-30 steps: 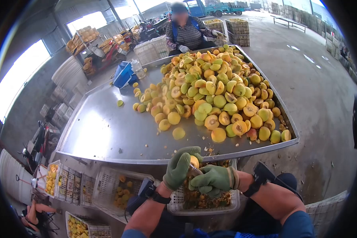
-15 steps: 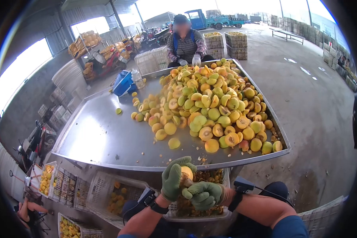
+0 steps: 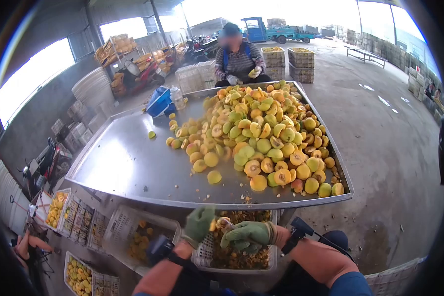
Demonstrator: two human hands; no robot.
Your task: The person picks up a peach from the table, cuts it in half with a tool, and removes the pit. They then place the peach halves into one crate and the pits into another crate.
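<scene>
Silvery metal makes up the broad table (image 3: pixel 128 163), with a heap of yellow-green fruit (image 3: pixel 261 140) on its far side. Below the near edge stands a pale crate (image 3: pixel 237 270) of brownish scraps, and over it are two green-gloved hands. The right hand (image 3: pixel 247 236) is curled narrow, around what I can't tell, a brownish bit (image 3: pixel 225 224) by its fingertips. The left hand (image 3: pixel 199 227) is blurred, its grip unclear; an orange fruit piece (image 3: pixel 212 225) shows against its inner side, facing the right.
</scene>
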